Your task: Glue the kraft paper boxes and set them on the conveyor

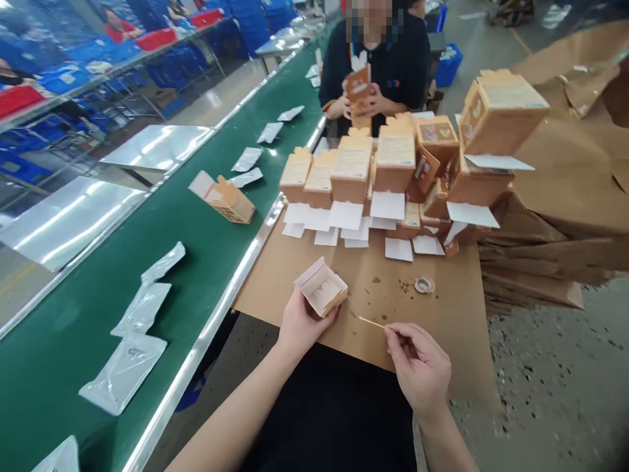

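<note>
My left hand (304,324) grips a small open cardboard box (323,290), tilted so its pale inside faces me, with a flap raised at the top left. Between the thumb and fingers of my right hand (420,364) is a cotton swab (372,322), its white tip pointing left toward the box but apart from it. Both hands are over the near edge of the brown paper-covered table (275,288). A small round dish (424,284) lies beyond my right hand, with dark stains and specks beside it.
Stacked brown boxes (351,167) with white flaps stand at the table's back. On the left runs a green conveyor belt (196,308), bearing silvery packets (140,311) and an open box (228,198). A person (376,72) opposite holds a box. Crumpled brown paper (560,177) is at right.
</note>
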`<state>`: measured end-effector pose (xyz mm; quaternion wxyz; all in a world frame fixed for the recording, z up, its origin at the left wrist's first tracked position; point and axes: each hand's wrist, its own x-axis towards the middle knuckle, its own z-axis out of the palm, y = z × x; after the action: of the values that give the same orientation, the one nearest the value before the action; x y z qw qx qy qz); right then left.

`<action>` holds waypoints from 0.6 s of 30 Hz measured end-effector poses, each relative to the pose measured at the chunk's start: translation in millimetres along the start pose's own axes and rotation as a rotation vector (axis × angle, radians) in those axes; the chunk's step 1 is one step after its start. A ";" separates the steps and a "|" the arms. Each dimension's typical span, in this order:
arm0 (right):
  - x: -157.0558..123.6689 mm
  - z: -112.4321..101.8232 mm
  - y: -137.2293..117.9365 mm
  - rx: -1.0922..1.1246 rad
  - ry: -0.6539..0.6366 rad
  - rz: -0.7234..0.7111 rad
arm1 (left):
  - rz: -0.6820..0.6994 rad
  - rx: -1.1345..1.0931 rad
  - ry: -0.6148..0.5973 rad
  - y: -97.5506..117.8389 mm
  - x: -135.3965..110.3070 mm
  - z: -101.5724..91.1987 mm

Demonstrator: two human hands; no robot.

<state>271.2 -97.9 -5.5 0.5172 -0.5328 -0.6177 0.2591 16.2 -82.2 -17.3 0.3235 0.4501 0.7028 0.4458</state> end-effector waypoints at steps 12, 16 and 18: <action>5.2 -7.4 30.5 -0.018 -0.008 0.085 | -0.209 0.034 0.738 -70.0 64.6 -198.0; 16.1 -4.4 22.0 -0.006 0.017 0.104 | -0.094 0.013 0.755 -76.7 72.4 -195.7; 15.7 -9.1 14.8 -0.031 0.085 0.149 | 0.014 0.016 0.863 -77.9 60.5 -186.6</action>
<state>286.9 -81.1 -9.7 0.5139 -0.5957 -0.5579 0.2644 -193.6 -104.5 -18.7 -0.0066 0.2298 0.7741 0.5898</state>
